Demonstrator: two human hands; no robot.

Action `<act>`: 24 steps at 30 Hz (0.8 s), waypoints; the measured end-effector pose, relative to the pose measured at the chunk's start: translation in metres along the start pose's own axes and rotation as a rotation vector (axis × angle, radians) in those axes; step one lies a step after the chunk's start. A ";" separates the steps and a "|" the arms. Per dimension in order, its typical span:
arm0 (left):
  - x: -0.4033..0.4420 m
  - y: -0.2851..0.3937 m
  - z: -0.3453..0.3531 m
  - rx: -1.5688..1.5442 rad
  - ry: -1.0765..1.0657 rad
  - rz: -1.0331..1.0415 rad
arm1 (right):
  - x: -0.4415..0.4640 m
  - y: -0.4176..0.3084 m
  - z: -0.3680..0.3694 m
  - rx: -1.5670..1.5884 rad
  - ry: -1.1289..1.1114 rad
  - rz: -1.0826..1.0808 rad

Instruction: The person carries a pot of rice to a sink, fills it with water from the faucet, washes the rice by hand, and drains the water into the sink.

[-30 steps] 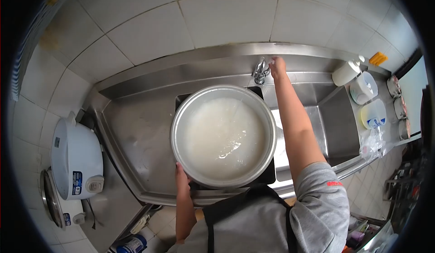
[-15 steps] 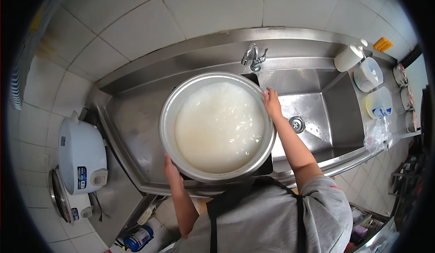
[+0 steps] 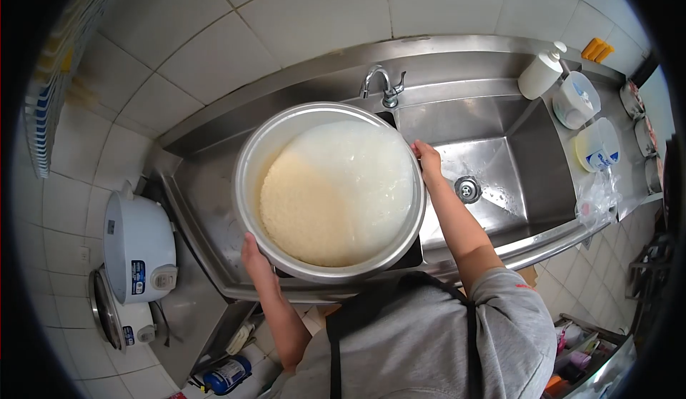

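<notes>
Grey cloth, a shirt (image 3: 436, 327) under a dark apron (image 3: 379, 295), lies nearest the camera. Beyond it the left hand (image 3: 259, 262) has its grip on the lower left side of a broad metal pot (image 3: 249, 184), some fingers hidden; the right hand (image 3: 429, 161) is curled onto the right side of the rim. The step appears to be tilting the pot between both hands, its right side lower, toward the basin (image 3: 547, 163). The next move seems to call for a firm hold on both sides and a slow, even lean, so that the solids stay back.

The pot is over the sink, left of the basin. Inside, pale cream grains (image 3: 304, 206) lie bare toward the left, while cloudy white water (image 3: 379, 177) gathers at the right, glossy and close to the rim. Farther off stand the faucet (image 3: 382, 84) and the tiled wall (image 3: 321, 6).
</notes>
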State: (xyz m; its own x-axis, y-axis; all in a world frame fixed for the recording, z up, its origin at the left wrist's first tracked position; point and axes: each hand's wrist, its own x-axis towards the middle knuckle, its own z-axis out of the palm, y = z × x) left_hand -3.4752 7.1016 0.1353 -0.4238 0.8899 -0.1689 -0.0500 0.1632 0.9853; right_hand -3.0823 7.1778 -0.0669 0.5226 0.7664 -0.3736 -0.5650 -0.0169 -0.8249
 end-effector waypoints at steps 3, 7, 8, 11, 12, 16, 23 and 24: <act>-0.015 0.016 0.009 0.009 0.006 0.010 | -0.005 -0.001 -0.001 0.040 0.035 0.051; -0.023 0.032 0.018 0.010 -0.008 0.056 | 0.000 0.006 -0.003 0.217 0.018 0.144; -0.025 0.033 0.020 0.017 -0.023 0.063 | -0.003 0.003 -0.004 0.175 0.012 0.147; -0.022 0.033 0.018 0.053 -0.022 0.082 | -0.007 -0.001 -0.005 0.092 -0.008 0.163; -0.025 0.035 0.021 0.047 -0.030 0.083 | -0.007 -0.001 -0.006 0.096 -0.015 0.172; -0.032 0.044 0.027 0.041 -0.069 0.098 | -0.018 -0.011 -0.003 0.069 -0.014 0.194; -0.038 0.051 0.033 0.096 -0.028 0.181 | -0.026 -0.025 0.001 -0.123 0.032 0.241; -0.039 0.053 0.035 0.099 -0.032 0.184 | -0.028 -0.033 0.001 -0.212 0.031 0.255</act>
State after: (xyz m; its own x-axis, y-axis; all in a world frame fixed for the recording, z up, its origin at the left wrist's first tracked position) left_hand -3.4294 7.0901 0.1932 -0.3886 0.9213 0.0118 0.1151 0.0359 0.9927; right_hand -3.0792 7.1576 -0.0289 0.4021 0.7007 -0.5893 -0.5360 -0.3417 -0.7720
